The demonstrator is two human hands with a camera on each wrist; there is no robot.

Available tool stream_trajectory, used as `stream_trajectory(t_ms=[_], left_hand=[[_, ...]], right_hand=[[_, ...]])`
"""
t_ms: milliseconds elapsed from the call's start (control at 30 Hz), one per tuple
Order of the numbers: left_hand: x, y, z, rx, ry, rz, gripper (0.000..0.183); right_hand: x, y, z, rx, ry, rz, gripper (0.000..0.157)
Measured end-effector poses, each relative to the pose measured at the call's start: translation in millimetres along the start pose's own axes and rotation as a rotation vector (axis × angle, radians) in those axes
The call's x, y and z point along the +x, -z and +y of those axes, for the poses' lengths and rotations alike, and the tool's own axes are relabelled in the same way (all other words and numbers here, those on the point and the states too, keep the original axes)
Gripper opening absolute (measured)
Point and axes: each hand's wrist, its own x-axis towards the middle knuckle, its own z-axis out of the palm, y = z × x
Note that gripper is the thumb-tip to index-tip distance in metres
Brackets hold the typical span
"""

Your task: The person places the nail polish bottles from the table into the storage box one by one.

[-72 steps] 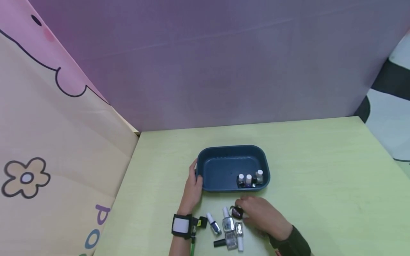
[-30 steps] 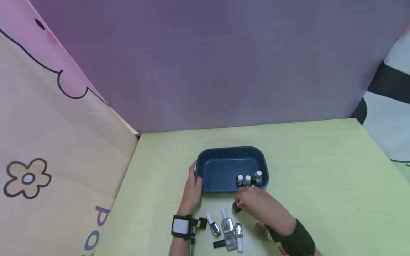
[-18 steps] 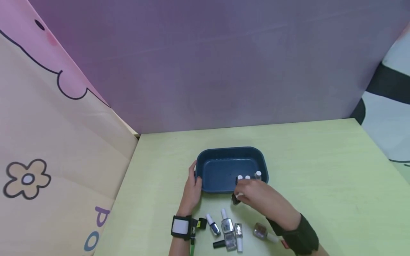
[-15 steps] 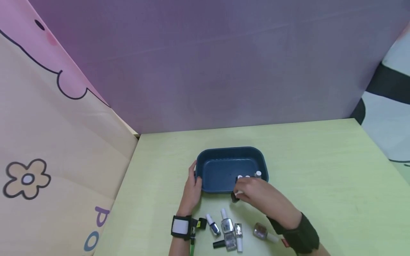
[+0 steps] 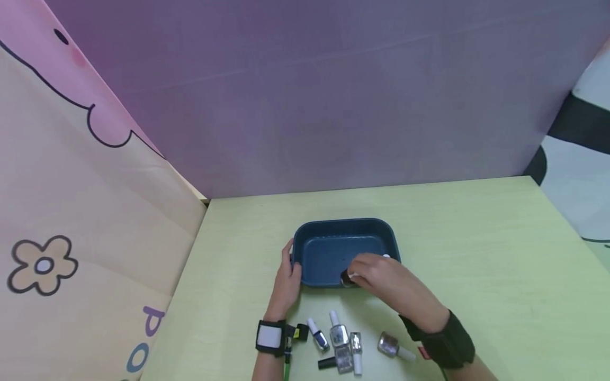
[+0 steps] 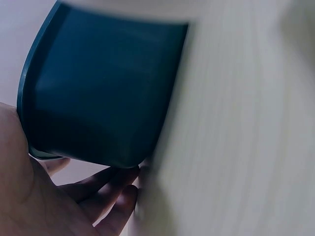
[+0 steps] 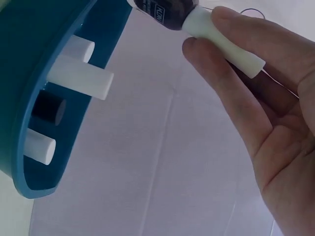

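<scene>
A dark nail polish bottle (image 5: 346,278) with a white cap is in my right hand (image 5: 381,278), thumb and fingers pinching the cap. The bottle is at the front wall of a blue tray (image 5: 324,256), tilted, its cap towards my palm in the right wrist view. My left hand (image 5: 285,283) grips the tray's left end, fingers against its outer wall (image 6: 103,98). Inside the tray stand several polish bottles; the right wrist view shows white caps (image 7: 81,78) and a black cap (image 7: 49,108). In the head view my right hand mostly hides them.
In front of the tray several polish bottles lie on the table: a slim dark blue one (image 5: 319,337), two clear glittery ones (image 5: 339,335), a silver one (image 5: 356,346). A brownish bottle (image 5: 388,344) lies near my right wrist. A purple cloth wall (image 5: 333,106) rises behind.
My right hand has picked up the dark bottle from the table and carried it forward to the tray's front edge. The brownish bottle has come into full view. My left hand stays put.
</scene>
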Motion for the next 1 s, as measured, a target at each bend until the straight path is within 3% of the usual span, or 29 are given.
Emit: stream_trajectory(t_ms=[333, 1000], left_hand=[[-3.1, 2.0, 0.7, 0.010, -0.001, 0.009, 0.055], [-9.0, -0.6, 6.7, -0.009, 0.014, 0.000, 0.055]], right_hand=[[-1, -8.0, 10, -0.020, 0.044, 0.096, 0.014], [-4, -22.0, 22, -0.021, -0.019, 0.000, 0.013]])
